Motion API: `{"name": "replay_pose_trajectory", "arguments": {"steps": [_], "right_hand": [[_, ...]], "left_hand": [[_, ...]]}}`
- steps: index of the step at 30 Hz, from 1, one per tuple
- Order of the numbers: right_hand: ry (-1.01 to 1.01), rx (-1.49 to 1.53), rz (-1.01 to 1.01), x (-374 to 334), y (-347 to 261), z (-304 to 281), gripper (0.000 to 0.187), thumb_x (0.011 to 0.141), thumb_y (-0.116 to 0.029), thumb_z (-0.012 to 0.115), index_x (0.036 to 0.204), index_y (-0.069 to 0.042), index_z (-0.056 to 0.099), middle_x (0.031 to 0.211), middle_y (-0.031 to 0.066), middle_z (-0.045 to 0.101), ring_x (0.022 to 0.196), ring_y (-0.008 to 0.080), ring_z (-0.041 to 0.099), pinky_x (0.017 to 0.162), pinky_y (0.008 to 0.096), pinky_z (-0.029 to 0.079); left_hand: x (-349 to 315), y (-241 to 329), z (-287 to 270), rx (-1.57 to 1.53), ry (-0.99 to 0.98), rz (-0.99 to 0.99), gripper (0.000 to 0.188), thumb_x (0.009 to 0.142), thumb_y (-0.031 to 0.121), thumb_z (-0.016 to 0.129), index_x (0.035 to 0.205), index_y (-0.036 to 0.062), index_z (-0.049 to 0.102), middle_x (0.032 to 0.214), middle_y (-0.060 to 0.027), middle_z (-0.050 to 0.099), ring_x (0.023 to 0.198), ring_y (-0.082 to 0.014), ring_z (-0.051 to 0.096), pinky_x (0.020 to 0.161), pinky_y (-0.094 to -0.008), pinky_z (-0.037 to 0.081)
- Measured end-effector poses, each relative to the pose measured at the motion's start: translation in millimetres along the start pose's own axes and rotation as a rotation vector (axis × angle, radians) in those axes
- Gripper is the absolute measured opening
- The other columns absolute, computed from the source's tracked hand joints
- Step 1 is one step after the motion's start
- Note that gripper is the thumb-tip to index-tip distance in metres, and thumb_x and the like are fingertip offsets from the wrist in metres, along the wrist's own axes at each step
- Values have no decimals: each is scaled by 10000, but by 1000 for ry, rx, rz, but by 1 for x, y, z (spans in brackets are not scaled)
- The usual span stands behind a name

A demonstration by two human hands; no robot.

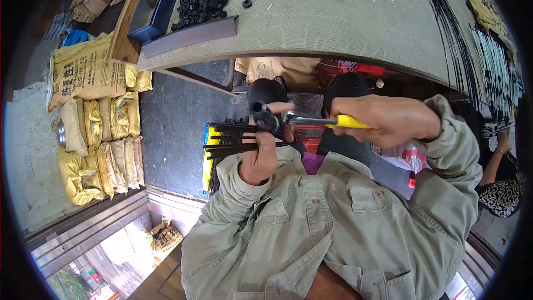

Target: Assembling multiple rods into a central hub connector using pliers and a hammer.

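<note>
Khaki cloth of my shirt [316, 228] lies nearest, spread around six o'clock, and beyond it, almost at the centre of the dial, the black fitting [266, 120] is up in my left hand [259, 161]. That thumb is pressed across the black rods [233, 128], whose free ends point to nine o'clock, while the fingers bend behind the fitting, too blurred for me to tell how tightly they pinch. My right hand [388, 119], at three o'clock, has its fingers wrapped round the yellow-handled tool [347, 121], its metal end reaching the fitting. I'd judge the fitting light, stiff and rather slick, best gripped round its barrel clear of the open mouth; the rods look light and springy, easier bunched near their middles. How the tool's tip meets the fitting is lost to me in blur, and the rods' inner ends run behind my thumb. Further out, at twelve o'clock, the workbench [327, 28] carries a heap of black pieces [202, 0] towards eleven; yellow sacks [89, 78] stack up towards ten. Near four o'clock another person [499, 191] is mostly cut off by the dark rim.
</note>
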State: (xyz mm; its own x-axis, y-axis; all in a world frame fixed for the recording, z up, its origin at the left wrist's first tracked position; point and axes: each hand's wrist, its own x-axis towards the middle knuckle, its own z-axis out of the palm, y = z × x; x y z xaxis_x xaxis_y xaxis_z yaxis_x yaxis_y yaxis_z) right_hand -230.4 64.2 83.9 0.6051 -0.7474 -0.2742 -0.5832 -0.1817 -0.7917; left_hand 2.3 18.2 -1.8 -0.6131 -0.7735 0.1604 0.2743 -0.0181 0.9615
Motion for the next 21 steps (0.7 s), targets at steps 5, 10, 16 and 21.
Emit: {"name": "replay_pose_trajectory", "arguments": {"steps": [5, 10, 16, 21], "right_hand": [[588, -551, 99, 3, 53, -16, 342, 777, -275, 613, 1015, -101, 440, 940, 109, 489, 844, 331, 544, 614, 415, 453], [934, -936, 143, 23, 132, -42, 313, 721, -326, 620, 865, -69, 515, 833, 92, 507, 821, 253, 536, 674, 366, 459], [677, -474, -313, 54, 78, 113, 215, 720, -272, 600, 656, -70, 561, 694, 97, 529, 764, 285, 554, 655, 394, 450], [615, 925, -259, 48, 79, 162, 475, 820, -338, 601, 1170, -32, 505, 1102, 122, 552, 1077, 210, 506, 907, 312, 396]], "left_hand": [[7, -29, -2, 69, 260, -43, 246, 846, 208, 459, 987, 14, 511, 931, -68, 517, 882, -148, 477, 822, -302, 377], [8, -21, 28, 108, 243, 293, 470, 806, 431, 596, 964, 14, 446, 843, -95, 472, 766, -206, 496, 802, -372, 416], [27, 22, -34, -394, 176, 420, 443, 845, 460, 532, 983, 40, 502, 861, -88, 518, 751, -221, 470, 802, -393, 395], [41, 23, -77, -1008, 84, 284, 394, 839, 413, 568, 926, 31, 528, 850, -78, 543, 771, -222, 495, 738, -337, 416]]}}
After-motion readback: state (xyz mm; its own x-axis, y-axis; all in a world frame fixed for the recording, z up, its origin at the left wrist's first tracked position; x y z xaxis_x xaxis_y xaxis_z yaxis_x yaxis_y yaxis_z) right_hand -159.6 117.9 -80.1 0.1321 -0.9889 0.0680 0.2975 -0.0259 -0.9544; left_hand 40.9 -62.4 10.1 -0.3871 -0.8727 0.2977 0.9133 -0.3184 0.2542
